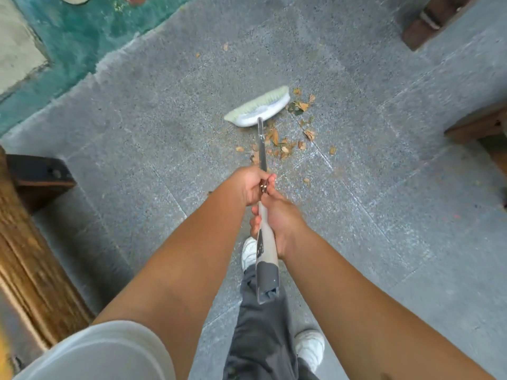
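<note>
Grey paving point(137, 127): both hands point(253, 187) grip broom point(259, 106) beside dry leaves point(285, 144).

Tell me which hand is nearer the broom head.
Left. The left hand grips the handle ahead, toward the broom head; the right hand grips it just behind, farther from the head.

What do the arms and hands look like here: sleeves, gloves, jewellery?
Both forearms bare: no gloves, watch or wristband. The left hand and right hand bare too; a small metallic glint by the left hand's fingers may be a ring, too blurred to tell. Pale grey short sleeve on the left upper arm; right upper arm out of frame.
</note>
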`<action>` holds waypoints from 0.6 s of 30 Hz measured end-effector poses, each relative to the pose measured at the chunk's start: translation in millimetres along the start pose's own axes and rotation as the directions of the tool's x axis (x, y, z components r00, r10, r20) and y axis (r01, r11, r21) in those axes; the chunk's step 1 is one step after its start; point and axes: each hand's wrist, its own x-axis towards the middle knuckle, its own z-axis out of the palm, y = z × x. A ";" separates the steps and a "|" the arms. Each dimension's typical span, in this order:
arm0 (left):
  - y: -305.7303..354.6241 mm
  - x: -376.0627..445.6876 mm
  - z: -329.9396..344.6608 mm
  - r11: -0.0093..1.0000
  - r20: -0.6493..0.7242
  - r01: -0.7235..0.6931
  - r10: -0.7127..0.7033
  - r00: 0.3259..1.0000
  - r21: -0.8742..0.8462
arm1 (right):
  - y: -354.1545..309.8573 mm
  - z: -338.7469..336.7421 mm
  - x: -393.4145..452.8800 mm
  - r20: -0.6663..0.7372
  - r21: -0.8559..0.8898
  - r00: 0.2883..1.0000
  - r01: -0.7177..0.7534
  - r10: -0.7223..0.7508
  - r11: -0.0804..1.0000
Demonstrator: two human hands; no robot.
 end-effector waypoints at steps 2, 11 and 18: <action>-40.6 -14.9 0.0 0.998 -0.016 0.004 -0.005 1.000 -0.055 | 29.5 -22.6 -23.5 -0.015 0.001 1.000 -0.016 0.016 1.000; -157.9 -72.8 27.0 0.994 -0.188 -0.092 0.100 0.977 0.051 | 99.5 -104.2 -102.1 -0.013 -0.018 0.999 0.051 -0.051 0.999; -93.0 -61.5 42.3 0.967 -0.102 -0.218 0.232 0.967 0.132 | 57.5 -74.2 -81.8 0.050 0.070 0.983 0.174 -0.178 0.982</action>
